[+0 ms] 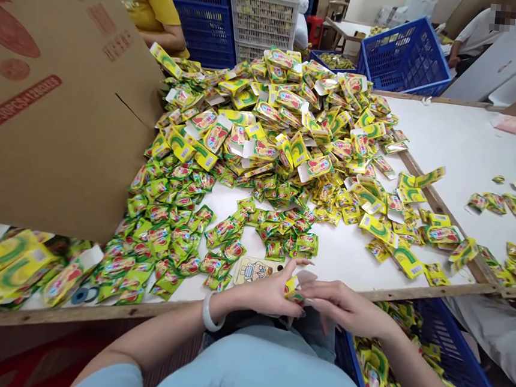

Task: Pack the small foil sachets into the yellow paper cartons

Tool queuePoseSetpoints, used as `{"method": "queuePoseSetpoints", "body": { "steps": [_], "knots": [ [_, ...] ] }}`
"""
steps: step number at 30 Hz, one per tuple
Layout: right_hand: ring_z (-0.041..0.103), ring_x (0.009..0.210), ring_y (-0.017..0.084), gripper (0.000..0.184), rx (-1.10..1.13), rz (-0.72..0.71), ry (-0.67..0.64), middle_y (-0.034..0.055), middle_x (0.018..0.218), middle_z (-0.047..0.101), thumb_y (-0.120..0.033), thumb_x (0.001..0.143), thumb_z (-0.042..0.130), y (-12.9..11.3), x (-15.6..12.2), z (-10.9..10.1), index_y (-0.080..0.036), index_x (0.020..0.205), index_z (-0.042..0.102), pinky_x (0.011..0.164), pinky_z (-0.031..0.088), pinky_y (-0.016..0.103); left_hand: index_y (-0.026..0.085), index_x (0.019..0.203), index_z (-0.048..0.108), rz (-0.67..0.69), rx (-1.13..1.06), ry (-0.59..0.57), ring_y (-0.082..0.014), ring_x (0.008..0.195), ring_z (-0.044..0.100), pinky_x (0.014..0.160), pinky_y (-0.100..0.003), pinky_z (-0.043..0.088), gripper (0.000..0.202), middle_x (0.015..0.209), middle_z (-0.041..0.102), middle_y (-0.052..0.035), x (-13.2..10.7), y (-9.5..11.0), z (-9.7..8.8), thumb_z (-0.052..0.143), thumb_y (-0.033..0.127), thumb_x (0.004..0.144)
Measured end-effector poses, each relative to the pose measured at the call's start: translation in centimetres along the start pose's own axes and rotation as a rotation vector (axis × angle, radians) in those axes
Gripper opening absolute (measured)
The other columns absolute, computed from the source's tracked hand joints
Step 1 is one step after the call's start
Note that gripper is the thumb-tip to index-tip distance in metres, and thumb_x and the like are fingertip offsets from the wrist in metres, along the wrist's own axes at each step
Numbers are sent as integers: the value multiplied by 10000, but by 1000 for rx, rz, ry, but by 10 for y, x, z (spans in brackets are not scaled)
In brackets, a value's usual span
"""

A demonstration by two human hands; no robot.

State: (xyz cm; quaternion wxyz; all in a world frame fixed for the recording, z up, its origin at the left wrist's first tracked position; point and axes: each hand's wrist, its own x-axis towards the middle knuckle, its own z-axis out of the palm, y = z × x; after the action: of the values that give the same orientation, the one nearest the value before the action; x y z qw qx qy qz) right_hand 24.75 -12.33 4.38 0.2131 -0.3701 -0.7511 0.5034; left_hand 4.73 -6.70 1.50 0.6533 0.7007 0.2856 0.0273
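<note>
My left hand [271, 292] and my right hand [342, 306] meet at the table's near edge, both closed around one small yellow-green carton [292, 287]. A white bangle sits on my left wrist. Just beyond my hands lies a card with a cartoon figure [253, 271]. A heap of green-red sachets [168, 234] spreads to the left of it. Farther back rises a big pile of yellow-green cartons [283, 111], many with open flaps.
A large brown cardboard box [54, 97] stands on the left of the white table [347, 255]. A blue crate [451, 361] with filled cartons sits below at my right. Blue and white crates stack at the back. Two other people are at the far side.
</note>
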Motion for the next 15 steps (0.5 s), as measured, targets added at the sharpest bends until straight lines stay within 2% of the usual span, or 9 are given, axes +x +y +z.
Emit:
{"method": "queuePoseSetpoints", "body": {
  "steps": [2,4,5,6,8,10,12,13,15],
  "knots": [
    [678,744,146,283,1,32,63,49,993,727,-312,999,448,8,-8,1,-246,1134,687,706,546,255,210,1508,151,29,-4,-11,-193,824,661,773,-330,530,993,1035,679,-62,4,-3,2,737,259,707],
    [679,794,178,270,-92,42,252,60,965,733,-345,983,474,21,-22,-10,-243,1051,714,703,551,277,220,1531,120,131,67,12,-234,998,659,875,-365,530,1067,1221,636,-121,9,-5,-3,780,300,696],
    [671,761,186,281,-154,71,378,68,946,732,-369,978,474,29,-32,-21,-238,1007,720,663,547,286,228,1535,152,204,138,66,-256,1113,627,950,-388,507,1026,1315,588,-144,13,-6,-10,772,320,721],
    [650,680,183,297,-232,123,523,78,939,730,-398,970,475,37,-43,-36,-231,980,720,595,531,291,235,1526,218,280,228,155,-272,1224,571,1030,-409,464,924,1386,540,-154,17,-8,-18,738,331,768],
    [595,567,181,313,-478,335,861,120,1011,718,-431,946,494,53,-66,-73,-208,979,712,509,477,313,230,1471,371,376,442,392,-282,1378,436,1150,-449,346,661,1462,482,-150,29,-14,-39,629,329,870],
    [606,605,227,307,-868,641,1085,178,1039,700,-392,925,525,66,-83,-106,-171,1026,712,557,456,362,195,1430,441,333,650,584,-307,1434,356,1185,-509,272,555,1480,472,-161,42,-25,-60,578,338,911],
    [627,674,279,364,-1118,899,1140,227,1071,678,-350,921,530,78,-86,-128,-128,1172,672,590,434,393,156,1429,444,217,813,637,-343,1424,368,1158,-550,295,587,1464,491,-187,56,-39,-75,598,373,905],
    [633,699,291,399,-1170,972,1123,236,1085,668,-338,929,516,84,-83,-133,-119,1237,640,596,423,396,145,1419,457,174,874,625,-349,1409,392,1137,-548,326,579,1449,509,-193,61,-46,-79,604,363,903],
    [633,718,283,398,-1147,1008,1092,216,1079,666,-313,942,484,100,-74,-141,-134,1266,629,604,407,383,139,1373,510,142,944,574,-329,1379,444,1097,-511,390,484,1415,548,-188,68,-57,-84,581,260,910]
  ]
}}
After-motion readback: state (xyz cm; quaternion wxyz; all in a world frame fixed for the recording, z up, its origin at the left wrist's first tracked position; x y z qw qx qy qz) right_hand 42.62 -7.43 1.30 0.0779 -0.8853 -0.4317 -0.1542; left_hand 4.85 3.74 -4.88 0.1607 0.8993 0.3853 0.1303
